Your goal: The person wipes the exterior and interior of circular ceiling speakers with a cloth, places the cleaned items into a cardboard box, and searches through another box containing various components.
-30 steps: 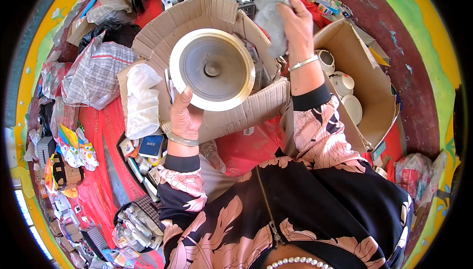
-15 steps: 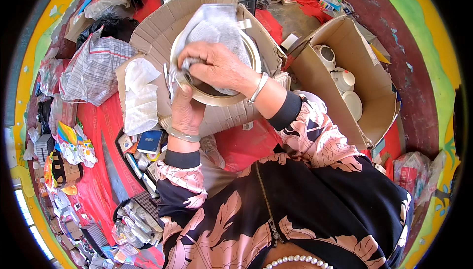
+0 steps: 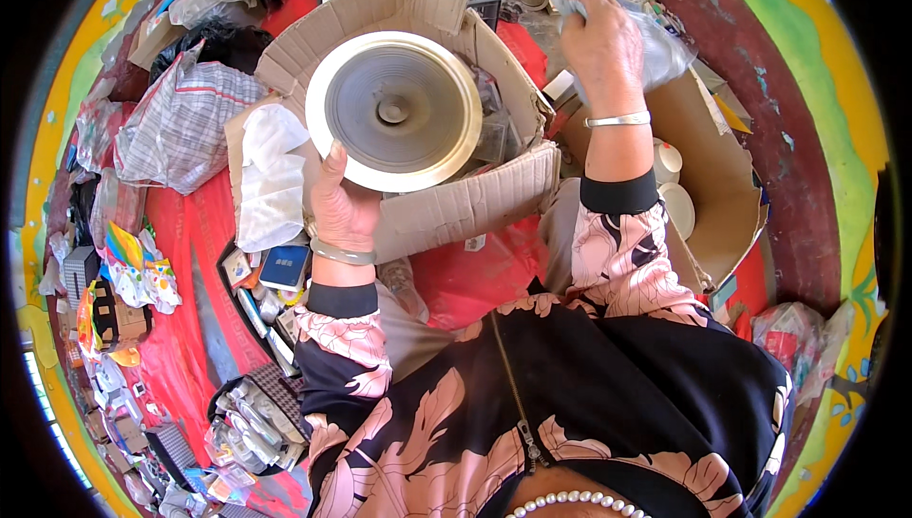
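Note:
A wide round dish-like piece (image 3: pixel 432 91) has a cream rim, a grey ribbed inside and a small knob at its centre; its exact kind I cannot tell. My left hand (image 3: pixel 347 209) grips its lower left rim, thumb on top, fingers hidden beneath. It is held over an open cardboard box (image 3: pixel 465 209) with small clear plastic items (image 3: pixel 494 135) in it. Up to the right, my right hand (image 3: pixel 603 53) is closed on a thin see-through plastic bag (image 3: pixel 660 48), which trails to the right over the edge of a second cardboard box (image 3: pixel 717 176).
White cup-like vessels (image 3: pixel 676 207) lie in the right box. Crumpled white sheets (image 3: pixel 271 176) hang on the near box's left flap. A checked bag (image 3: pixel 185 129) lies at left, above red plastic sheeting (image 3: pixel 180 328). Baskets of small goods, including a filled basket (image 3: pixel 255 423), stand lower left.
My right hand has pulled the plastic bag off the round piece and swung up to the right with it. The ribbed inside now shows. My left hand still grips the rim.

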A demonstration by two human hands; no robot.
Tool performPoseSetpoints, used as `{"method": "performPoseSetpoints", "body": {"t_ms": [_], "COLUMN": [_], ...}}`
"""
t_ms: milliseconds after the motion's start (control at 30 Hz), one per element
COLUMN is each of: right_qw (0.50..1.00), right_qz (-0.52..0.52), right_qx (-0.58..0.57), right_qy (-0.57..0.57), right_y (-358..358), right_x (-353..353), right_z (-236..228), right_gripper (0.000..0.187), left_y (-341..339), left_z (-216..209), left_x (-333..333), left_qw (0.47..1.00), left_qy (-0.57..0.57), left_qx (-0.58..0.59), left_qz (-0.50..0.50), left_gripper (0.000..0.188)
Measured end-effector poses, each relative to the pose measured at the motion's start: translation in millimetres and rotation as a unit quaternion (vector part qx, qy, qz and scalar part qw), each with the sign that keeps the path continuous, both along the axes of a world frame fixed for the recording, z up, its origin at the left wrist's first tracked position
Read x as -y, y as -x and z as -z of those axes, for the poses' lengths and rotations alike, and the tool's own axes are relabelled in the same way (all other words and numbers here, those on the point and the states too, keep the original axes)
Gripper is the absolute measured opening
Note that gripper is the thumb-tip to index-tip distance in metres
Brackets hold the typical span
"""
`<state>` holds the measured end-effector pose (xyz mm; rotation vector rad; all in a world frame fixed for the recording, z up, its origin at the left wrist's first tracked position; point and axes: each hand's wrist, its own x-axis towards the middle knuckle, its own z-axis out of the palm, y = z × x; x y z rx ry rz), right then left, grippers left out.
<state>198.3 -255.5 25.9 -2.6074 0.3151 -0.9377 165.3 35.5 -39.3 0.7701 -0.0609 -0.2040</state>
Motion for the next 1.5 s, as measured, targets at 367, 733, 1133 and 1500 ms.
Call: {"method": "performPoseSetpoints", "body": {"t_ms": [367, 733, 1133, 1500], "right_qw": [0.883, 0.843, 0.822, 0.964], "right_qz": [-0.297, -0.444, -0.548, -0.19], "right_qx": [0.206, -0.165, 0.097, 0.188], "right_qy": [-0.297, -0.255, -0.12, -0.004], "right_y": [-31.4, -11.2, 9.0, -18.8], "right_x": [-122.7, -44.9, -121.9, -51.3], "right_z": [71.4, 6.5, 29.5, 36.2], "right_gripper": [0.018, 0.025, 0.031, 0.023], "left_y": [5.6, 1.5, -3.0, -1.3], "left_z": [0.4, -1.8, -0.6, -6.9], "left_x": [19.4, 0.0, 6.5, 0.4], "left_qw": [0.985, 0.999, 0.993, 0.996], "left_qy": [-0.139, -0.021, -0.06, -0.023], "left_qx": [0.104, 0.013, 0.082, 0.026], "left_qz": [-0.008, -0.024, -0.065, -0.086], "left_gripper": [0.067, 0.057, 0.058, 0.05]}}
